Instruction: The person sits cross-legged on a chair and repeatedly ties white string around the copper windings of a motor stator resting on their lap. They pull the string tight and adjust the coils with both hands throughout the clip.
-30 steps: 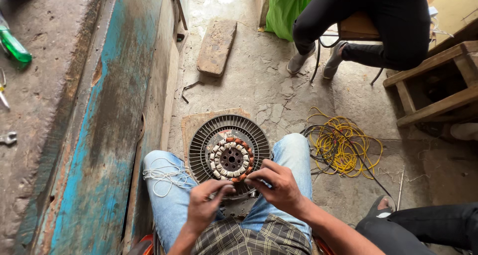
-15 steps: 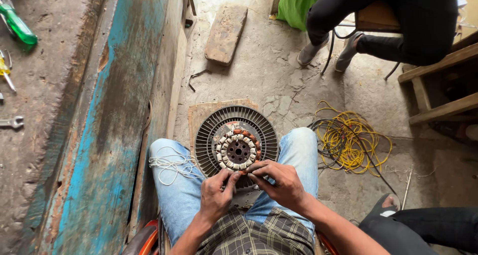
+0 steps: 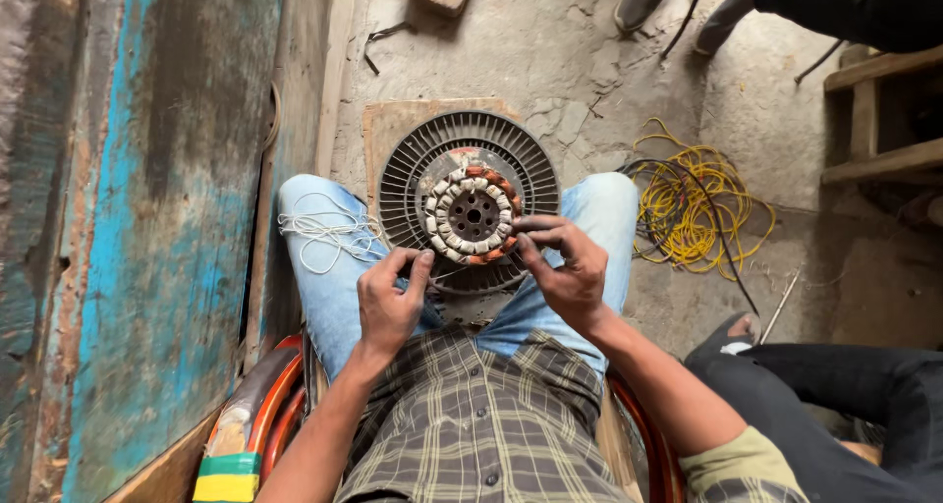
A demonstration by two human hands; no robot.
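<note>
Copper-wound stator (image 3: 472, 214) on grey round fan housing (image 3: 413, 169), propped between the person's knees | right hand (image 3: 562, 263) pinching stator's lower right edge | left hand (image 3: 391, 297) fingers pinched narrow on thin white thread (image 3: 324, 234) draped over left knee | yellow cable (image 3: 693, 203) on floor, right

A repair workshop (rough concrete floor (image 3: 589, 61)), yellow wire coil (image 3: 693, 203), motor stator (image 3: 471, 213).
</note>
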